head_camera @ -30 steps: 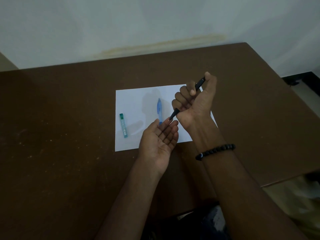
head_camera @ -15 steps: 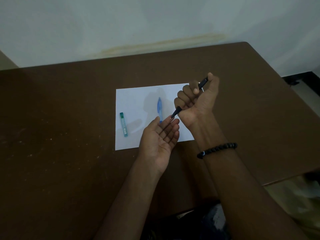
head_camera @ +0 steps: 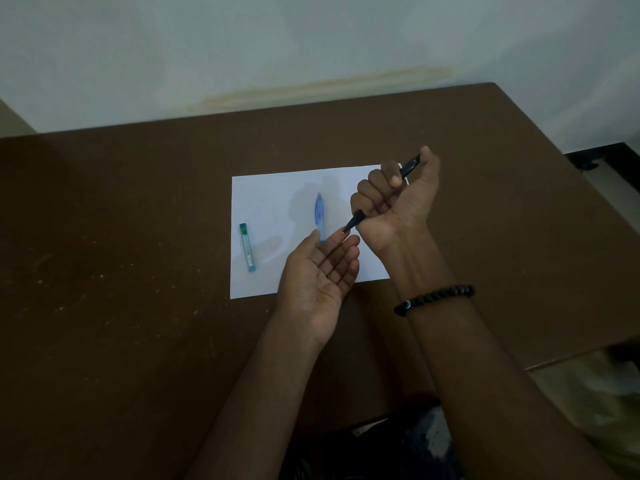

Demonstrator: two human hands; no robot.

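My right hand (head_camera: 393, 199) grips a black mechanical pencil (head_camera: 353, 221) in its fist, thumb on the top end and tip slanting down to the left. The tip hovers just above the fingertips of my left hand (head_camera: 320, 275), which lies palm up with straight fingers and holds nothing. Both hands are over a white sheet of paper (head_camera: 270, 202) on the brown table (head_camera: 121, 306). A blue pen (head_camera: 319, 213) lies on the sheet just beyond my left fingers. A green lead case (head_camera: 248, 247) rests on the sheet's left edge.
A black bead bracelet (head_camera: 434, 297) circles my right wrist. The table's far edge meets a pale wall (head_camera: 311, 46). The right edge of the table drops off to a floor with a dark object (head_camera: 602, 155) at the far right.
Almost nothing: both hands keep their pose, and the pencil tip stays at my left fingertips with only a slight shift.
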